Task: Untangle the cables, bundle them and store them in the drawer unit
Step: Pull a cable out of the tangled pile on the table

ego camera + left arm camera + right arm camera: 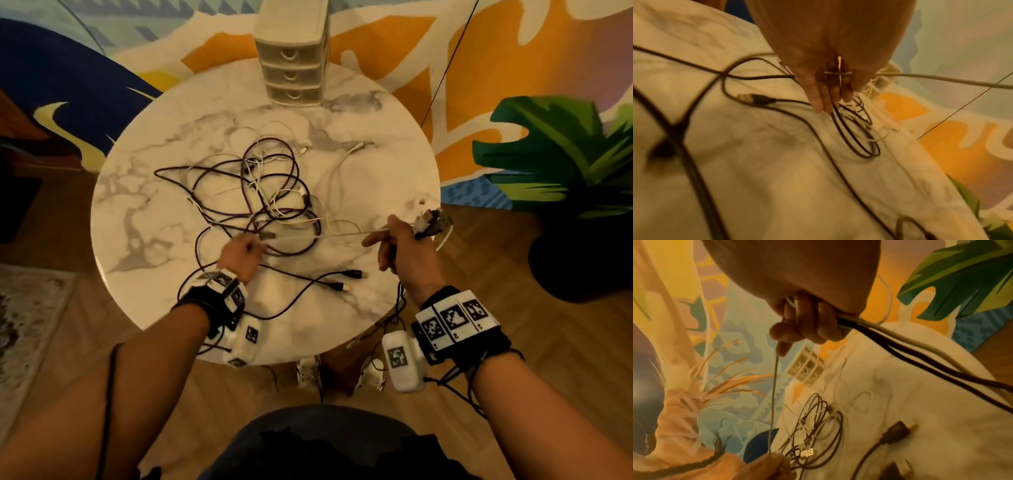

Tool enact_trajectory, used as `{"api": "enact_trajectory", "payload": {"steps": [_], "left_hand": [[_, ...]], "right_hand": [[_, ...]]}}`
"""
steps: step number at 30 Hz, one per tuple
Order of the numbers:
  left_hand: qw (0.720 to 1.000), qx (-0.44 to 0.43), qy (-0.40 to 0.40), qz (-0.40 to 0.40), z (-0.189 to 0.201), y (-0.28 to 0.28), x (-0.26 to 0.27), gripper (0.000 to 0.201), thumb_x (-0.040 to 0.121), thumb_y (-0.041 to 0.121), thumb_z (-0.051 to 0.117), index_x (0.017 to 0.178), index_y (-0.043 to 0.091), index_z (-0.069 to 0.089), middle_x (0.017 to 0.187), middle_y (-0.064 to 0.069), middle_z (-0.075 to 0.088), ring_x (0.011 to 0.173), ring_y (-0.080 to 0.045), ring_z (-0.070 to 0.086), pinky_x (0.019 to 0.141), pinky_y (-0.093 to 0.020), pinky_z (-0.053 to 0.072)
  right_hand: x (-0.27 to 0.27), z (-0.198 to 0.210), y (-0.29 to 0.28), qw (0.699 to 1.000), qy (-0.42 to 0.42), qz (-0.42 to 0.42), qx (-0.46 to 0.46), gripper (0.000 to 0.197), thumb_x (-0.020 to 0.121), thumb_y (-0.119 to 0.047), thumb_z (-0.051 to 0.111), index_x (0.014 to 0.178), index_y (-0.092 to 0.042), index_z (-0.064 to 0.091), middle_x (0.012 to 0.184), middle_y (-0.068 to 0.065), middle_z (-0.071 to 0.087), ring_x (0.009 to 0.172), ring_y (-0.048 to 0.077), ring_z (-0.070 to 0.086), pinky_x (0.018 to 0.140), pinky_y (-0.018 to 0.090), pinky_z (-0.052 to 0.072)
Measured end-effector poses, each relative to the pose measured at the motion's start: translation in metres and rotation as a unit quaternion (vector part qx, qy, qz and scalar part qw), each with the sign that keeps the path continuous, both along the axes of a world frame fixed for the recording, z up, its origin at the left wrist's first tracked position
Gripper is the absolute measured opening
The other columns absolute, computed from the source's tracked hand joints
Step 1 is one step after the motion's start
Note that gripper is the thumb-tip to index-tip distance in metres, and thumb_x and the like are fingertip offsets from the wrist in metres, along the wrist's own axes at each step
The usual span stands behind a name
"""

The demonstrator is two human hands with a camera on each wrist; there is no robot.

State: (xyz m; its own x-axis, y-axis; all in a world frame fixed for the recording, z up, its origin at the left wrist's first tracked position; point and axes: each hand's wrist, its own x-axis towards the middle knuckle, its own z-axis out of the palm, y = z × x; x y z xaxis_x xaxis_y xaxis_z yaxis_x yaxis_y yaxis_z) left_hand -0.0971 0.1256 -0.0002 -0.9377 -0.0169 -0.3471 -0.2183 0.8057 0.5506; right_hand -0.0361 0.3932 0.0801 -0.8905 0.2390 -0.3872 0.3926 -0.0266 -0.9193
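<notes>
A tangle of dark and white cables (270, 192) lies in the middle of the round marble table (154, 205). One thin white cable (325, 235) is stretched taut between my hands. My left hand (245, 248) pinches it near the tangle's front; the fingertips (828, 84) close on the white cable (941, 78). My right hand (394, 236) is lifted at the table's right edge. In the right wrist view that hand (803, 326) grips the white cable (773, 394) together with a few dark and white strands (900, 345). The beige drawer unit (293, 72) stands at the far edge, drawers closed.
Two black USB plugs (352, 274) lie on the marble near the front, between my hands. A large green plant (565, 154) in a dark pot stands on the floor to the right. A patterned rug covers the floor behind the table.
</notes>
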Motion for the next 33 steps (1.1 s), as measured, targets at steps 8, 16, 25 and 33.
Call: {"api": "enact_trajectory", "payload": {"steps": [8, 16, 25, 33], "left_hand": [[1.000, 0.010, -0.021, 0.009, -0.013, 0.001, -0.007, 0.032, 0.096, 0.032, 0.046, 0.108, 0.012, 0.067, 0.112, -0.014, 0.065, 0.103, -0.032, 0.060, 0.088, -0.037, 0.046], [0.976, -0.011, 0.179, -0.126, 0.055, 0.036, -0.006, 0.027, 0.097, 0.023, 0.046, 0.097, 0.007, 0.067, 0.096, -0.011, 0.060, 0.086, -0.028, 0.057, 0.068, -0.030, 0.037], [0.969, -0.046, 0.117, -0.215, 0.022, 0.053, 0.040, 0.021, 0.094, 0.027, 0.046, 0.093, 0.015, 0.064, 0.107, -0.004, 0.058, 0.080, -0.030, 0.060, 0.065, -0.041, 0.049], [0.973, -0.056, 0.196, -0.109, 0.022, 0.039, -0.020, 0.024, 0.094, 0.021, 0.050, 0.098, 0.005, 0.067, 0.105, -0.015, 0.058, 0.081, -0.035, 0.059, 0.066, -0.037, 0.043]], "right_hand": [[-0.012, 0.010, 0.006, 0.992, 0.065, -0.074, -0.079, 0.059, 0.102, -0.041, 0.025, 0.078, -0.008, 0.068, 0.045, 0.000, 0.045, 0.042, 0.011, 0.028, 0.039, 0.018, 0.022], [-0.002, -0.010, -0.043, 0.991, -0.026, 0.123, -0.035, 0.058, 0.098, -0.050, 0.029, 0.098, -0.011, 0.072, 0.052, 0.008, 0.049, 0.038, 0.004, 0.038, 0.042, 0.012, 0.029], [-0.036, -0.026, -0.079, 0.981, -0.025, 0.186, 0.043, 0.033, 0.097, -0.024, 0.042, 0.084, -0.009, 0.069, 0.039, -0.005, 0.046, 0.041, 0.007, 0.045, 0.051, 0.021, 0.041], [-0.034, -0.030, -0.078, 0.984, 0.053, 0.167, 0.041, 0.030, 0.101, -0.026, 0.037, 0.083, -0.024, 0.061, 0.055, -0.004, 0.056, 0.045, 0.003, 0.043, 0.057, 0.022, 0.031]]}}
